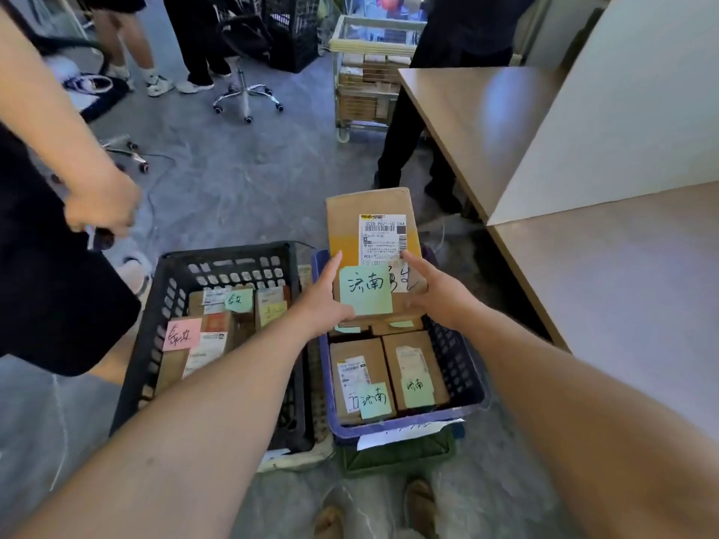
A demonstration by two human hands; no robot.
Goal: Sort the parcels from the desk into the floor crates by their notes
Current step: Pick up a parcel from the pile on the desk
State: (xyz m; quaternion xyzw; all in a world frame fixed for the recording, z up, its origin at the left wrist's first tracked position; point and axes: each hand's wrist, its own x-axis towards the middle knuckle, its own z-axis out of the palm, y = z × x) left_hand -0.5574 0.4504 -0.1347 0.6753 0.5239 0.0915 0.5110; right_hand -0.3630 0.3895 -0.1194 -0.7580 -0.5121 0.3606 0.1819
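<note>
I hold a brown cardboard parcel (369, 215) with a white shipping label and a green handwritten note (365, 289) above the far end of the blue crate (459, 367). My left hand (325, 295) grips its left edge and my right hand (437, 291) grips its right edge. Inside the blue crate lie two parcels (360, 377) with green notes at the near end, and more are partly hidden under the held parcel. The black crate (155, 332) to the left holds several parcels with pink, green and yellow notes.
The wooden desk (607, 289) runs along the right, with a white divider panel (607, 122). Another person stands close at the left (54, 243); others stand beyond. A swivel chair (245, 91) and a trolley of boxes (365, 79) are further back. My feet (420, 507) are near the crates.
</note>
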